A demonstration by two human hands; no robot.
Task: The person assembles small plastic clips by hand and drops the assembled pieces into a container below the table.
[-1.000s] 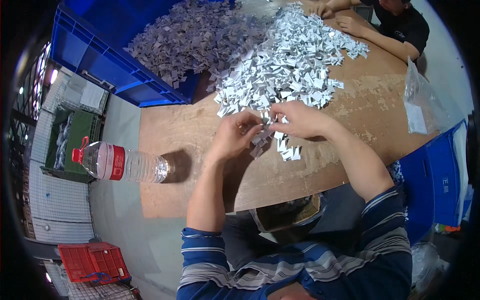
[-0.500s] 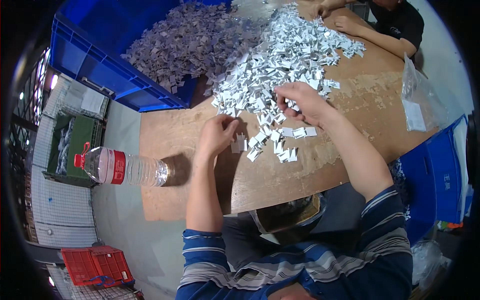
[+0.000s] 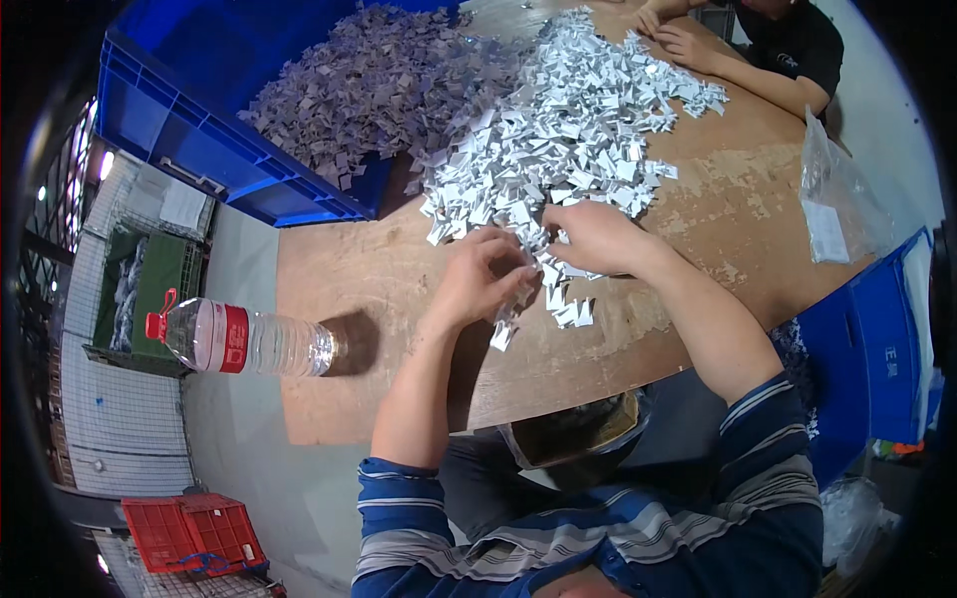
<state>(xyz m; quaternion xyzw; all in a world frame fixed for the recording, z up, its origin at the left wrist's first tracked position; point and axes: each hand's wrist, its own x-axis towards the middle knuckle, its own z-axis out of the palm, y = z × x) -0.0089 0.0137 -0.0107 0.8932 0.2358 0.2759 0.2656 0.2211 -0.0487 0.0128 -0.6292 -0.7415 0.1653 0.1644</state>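
A heap of small white plastic pieces lies on the wooden table, with a few loose ones at its near edge. My left hand reaches over these near pieces, its fingers bent and its thumb apart from them. Just to its right, my right hand is at the near side of the heap, palm down with curled fingers. Its fingertips are among the white pieces; whether one is between them is too small to make out.
A tipped blue crate spills more pieces at the back left. A water bottle lies on the left. At the far right sit a clear plastic bag and a blue bin. Another person's hands rest at the far edge.
My left hand has moved right and slightly down, over the loose pieces. My right hand has come down and a little left, so the two hands are now close together.
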